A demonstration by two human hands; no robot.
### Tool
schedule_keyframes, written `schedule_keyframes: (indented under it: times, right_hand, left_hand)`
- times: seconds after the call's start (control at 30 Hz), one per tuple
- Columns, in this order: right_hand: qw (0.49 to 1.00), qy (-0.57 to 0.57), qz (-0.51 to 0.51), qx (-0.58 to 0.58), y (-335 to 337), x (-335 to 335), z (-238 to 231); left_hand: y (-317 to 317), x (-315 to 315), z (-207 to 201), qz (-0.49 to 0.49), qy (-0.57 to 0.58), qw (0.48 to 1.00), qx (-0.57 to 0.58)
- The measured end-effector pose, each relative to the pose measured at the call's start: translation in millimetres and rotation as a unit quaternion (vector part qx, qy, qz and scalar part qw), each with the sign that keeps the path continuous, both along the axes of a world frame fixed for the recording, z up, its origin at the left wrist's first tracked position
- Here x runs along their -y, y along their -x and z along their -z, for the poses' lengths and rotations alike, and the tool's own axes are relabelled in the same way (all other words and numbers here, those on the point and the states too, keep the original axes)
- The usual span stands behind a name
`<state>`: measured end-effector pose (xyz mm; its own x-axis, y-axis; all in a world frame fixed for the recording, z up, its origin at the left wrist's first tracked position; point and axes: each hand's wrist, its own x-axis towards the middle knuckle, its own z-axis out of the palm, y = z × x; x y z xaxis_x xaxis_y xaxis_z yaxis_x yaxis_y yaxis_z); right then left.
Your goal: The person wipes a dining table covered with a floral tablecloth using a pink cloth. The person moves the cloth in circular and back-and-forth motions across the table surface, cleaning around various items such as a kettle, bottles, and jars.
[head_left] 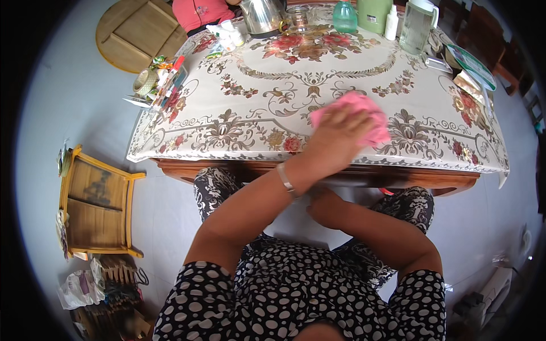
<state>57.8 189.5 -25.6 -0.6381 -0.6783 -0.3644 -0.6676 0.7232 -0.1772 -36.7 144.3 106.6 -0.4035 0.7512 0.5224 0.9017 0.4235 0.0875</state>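
Observation:
My left hand [335, 139], with a silver bracelet [285, 177] at its wrist, presses a bunched pink cloth [372, 116] onto the flowered tablecloth [256, 111] near the table's front edge. Its fingers lie over the cloth and are slightly smeared by motion. Below the table edge, in front of my lap, is my right hand [325, 208]. It is partly in shadow beneath the left wrist, and its fingers are hidden, so I cannot see whether it holds anything.
Along the table's back stand a metal kettle [263, 17], a glass jar [297, 19], a green bottle [345, 18], a white bottle [391, 24] and a water pitcher [418, 28]. Tape rolls [145, 82] and small items crowd the left edge. A wooden stool [96, 204] lies on the floor. Another person [200, 12] sits behind.

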Motion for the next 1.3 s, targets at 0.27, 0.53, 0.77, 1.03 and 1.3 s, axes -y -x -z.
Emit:
schedule_keyframes:
  times: [0.27, 0.53, 0.77, 1.03, 1.3]
  right_hand:
    - [0.954, 0.270, 0.125, 0.023, 17.4, -5.2, -15.3]
    - [0.994, 0.090, 0.060, 0.002, 33.4, -13.5, -38.6]
    - [0.978, -0.199, -0.018, 0.065, 37.9, -5.8, -47.4]
    - [0.987, -0.152, -0.026, 0.047, 23.7, -15.7, -22.1]
    - [0.991, -0.127, -0.039, 0.012, 15.5, -15.4, -9.0]
  left_hand:
    - [-16.0, -136.9, 15.7, 0.068, -0.068, 0.995, 0.036]
    - [-12.8, -48.3, 10.0, 0.028, -0.078, 0.997, 0.008]
    - [-7.7, 113.6, -9.9, -0.115, 0.000, 0.993, -0.019]
    - [21.6, 279.1, -0.3, -0.300, 0.022, 0.952, -0.064]
    - [28.9, 314.7, 10.2, -0.443, -0.016, 0.894, -0.063]
